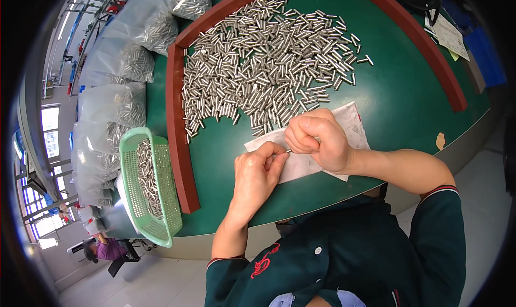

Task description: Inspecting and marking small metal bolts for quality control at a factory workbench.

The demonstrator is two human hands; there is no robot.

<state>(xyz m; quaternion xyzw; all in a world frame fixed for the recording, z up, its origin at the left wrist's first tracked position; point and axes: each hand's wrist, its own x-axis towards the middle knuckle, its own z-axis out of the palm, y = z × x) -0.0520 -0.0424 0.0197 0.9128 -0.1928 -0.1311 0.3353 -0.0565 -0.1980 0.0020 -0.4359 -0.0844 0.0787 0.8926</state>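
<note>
Above a white cloth (352, 125) at the near edge of the table, my two hands meet. My left hand (252, 172) is closed in a pinch, with the tip of a small metal pin (288, 151) showing at its thumb and forefinger. Curled into a fist, my right hand (321, 140) presses up against the pin's other end; what lies inside its fingers is hidden. Just beyond the hands spreads a large heap of short silvery metal pins (263, 59), loose on the green tabletop (398, 102).
Dark red wooden rails (176, 119) border the heap at left and right (419, 38). Left of the rail stands a green plastic basket (171, 199) holding pins. Clear bags (131, 65) full of pins line the left side. Papers (449, 35) lie far right. A person (107, 249) sits in the background.
</note>
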